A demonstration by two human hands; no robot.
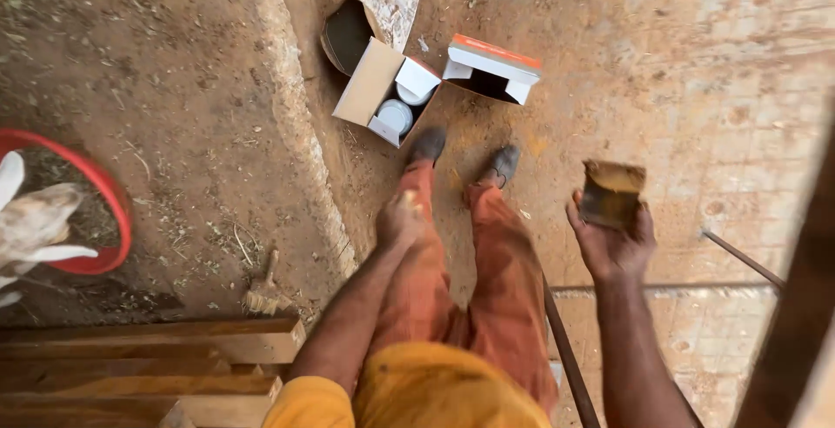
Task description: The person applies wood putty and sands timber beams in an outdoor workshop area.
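Up at chest height, right hand (611, 241) grips a worn block (611, 193); left hand (400, 219) clenched.

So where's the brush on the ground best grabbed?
By its handle, from above. The brush lies flat on the dirt beside the planks, bristles toward the planks, and the narrow handle points away into open ground, so fingers could likely close round it freely.

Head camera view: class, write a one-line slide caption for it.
Standing on a dusty floor, a person holds a worn scraper in the right hand, left hand loosely closed, above open cardboard boxes.
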